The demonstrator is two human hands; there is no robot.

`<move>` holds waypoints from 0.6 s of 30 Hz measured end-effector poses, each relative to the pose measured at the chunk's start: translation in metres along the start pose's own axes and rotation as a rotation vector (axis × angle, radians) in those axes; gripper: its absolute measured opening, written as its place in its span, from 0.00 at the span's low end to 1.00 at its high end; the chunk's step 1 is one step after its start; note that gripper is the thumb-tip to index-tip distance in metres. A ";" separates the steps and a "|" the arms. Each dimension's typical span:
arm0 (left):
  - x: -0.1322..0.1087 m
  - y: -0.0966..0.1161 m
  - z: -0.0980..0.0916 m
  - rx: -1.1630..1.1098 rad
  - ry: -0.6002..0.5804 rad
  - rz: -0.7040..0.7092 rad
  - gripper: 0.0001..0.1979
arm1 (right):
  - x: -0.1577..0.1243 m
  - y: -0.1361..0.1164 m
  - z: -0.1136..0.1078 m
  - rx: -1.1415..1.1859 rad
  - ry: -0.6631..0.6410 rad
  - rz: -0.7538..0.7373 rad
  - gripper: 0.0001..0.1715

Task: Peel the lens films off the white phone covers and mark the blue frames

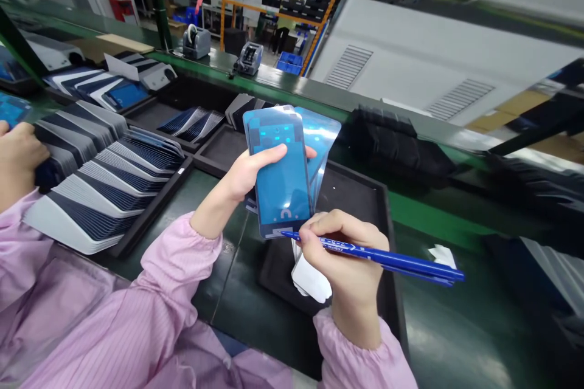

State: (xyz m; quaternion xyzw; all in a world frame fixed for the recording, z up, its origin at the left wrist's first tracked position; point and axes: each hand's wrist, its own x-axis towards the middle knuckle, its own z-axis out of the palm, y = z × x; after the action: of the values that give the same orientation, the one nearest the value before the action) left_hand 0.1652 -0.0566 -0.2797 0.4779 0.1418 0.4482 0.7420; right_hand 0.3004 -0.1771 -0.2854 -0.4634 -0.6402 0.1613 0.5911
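Note:
My left hand [249, 171] is closed around a flat, phone-shaped panel [283, 188] under blue film, its thumb lying across the upper part. Behind this panel, more blue-filmed panels [322, 134] fan out to the right, partly hidden. In my right hand [351, 261] is a blue marker pen [387, 258], gripped between thumb and fingers. The pen's tip points left at the panel's bottom edge, by a pale label; whether it touches, I cannot tell. Below the right hand, white rounded pieces [312, 279] lie in a black tray [396, 292], partly covered by the hand.
At the left, a co-worker's hand [18, 152] holds another blue panel [13, 110]. Racked rows of panels [118, 188] fill trays beside my left arm. Two tape dispensers [197, 42] stand on the rear ledge. A white scrap [441, 255] lies on the green bench at right.

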 end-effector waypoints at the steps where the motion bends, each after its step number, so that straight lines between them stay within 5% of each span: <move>1: 0.000 0.000 -0.001 0.002 0.006 0.005 0.18 | 0.001 -0.001 0.000 -0.031 -0.003 -0.004 0.13; 18: 0.004 0.000 -0.009 -0.041 -0.030 -0.032 0.20 | -0.002 0.003 0.003 -0.124 -0.037 -0.002 0.13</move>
State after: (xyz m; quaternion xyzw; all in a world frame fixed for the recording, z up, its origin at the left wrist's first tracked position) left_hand 0.1614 -0.0485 -0.2829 0.4670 0.1291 0.4317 0.7608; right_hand 0.2990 -0.1759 -0.2899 -0.4953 -0.6604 0.1293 0.5494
